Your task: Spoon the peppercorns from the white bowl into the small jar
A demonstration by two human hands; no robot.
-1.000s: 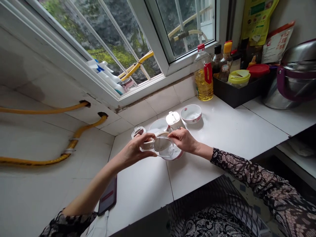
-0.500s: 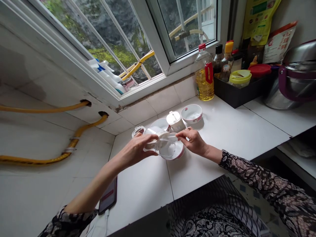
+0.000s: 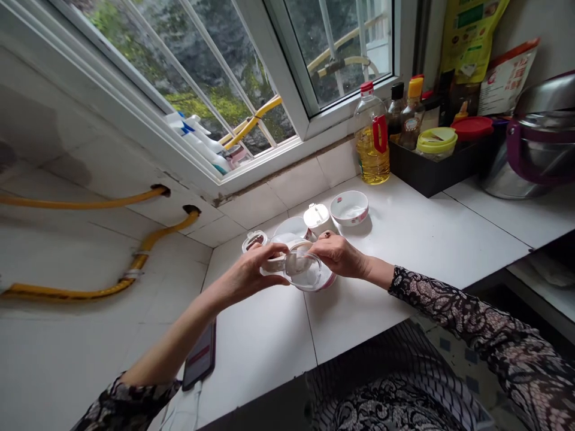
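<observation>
- The left hand [image 3: 249,278] is coming in from the lower left of the frame and is holding the short handle of a clear round cup [image 3: 302,270], with its fingers [image 3: 269,256] curling close together around that handle.
- The right hand [image 3: 339,256] is reaching from the right side, and its fingers [image 3: 317,244] are pressing together and pinching the upper rim of the same cup.
- The clear cup is sitting in the middle of the counter, tilted a little, between both hands and just above a white bowl with a pink rim [image 3: 327,282]; I cannot tell if it is touching this bowl.
- A small jar with a clear lid [image 3: 254,240], a white dish [image 3: 291,227] and a white lidded box [image 3: 317,219] are standing just behind the hands.
- A white bowl with pink flowers [image 3: 349,208] is sitting to the right of the box, on the white tiled counter [image 3: 404,251].
- A bottle of yellow oil [image 3: 372,143] and a black tray [image 3: 426,170] holding jars and sauce bottles are standing at the upper right.
- A steel pot with a purple handle [image 3: 539,143] is sitting at the right edge.
- A phone [image 3: 200,356] is lying near the lower left, under the left forearm.
- Two yellow hoses [image 3: 135,263] are running along the wall at the left, under the window [image 3: 278,66].
</observation>
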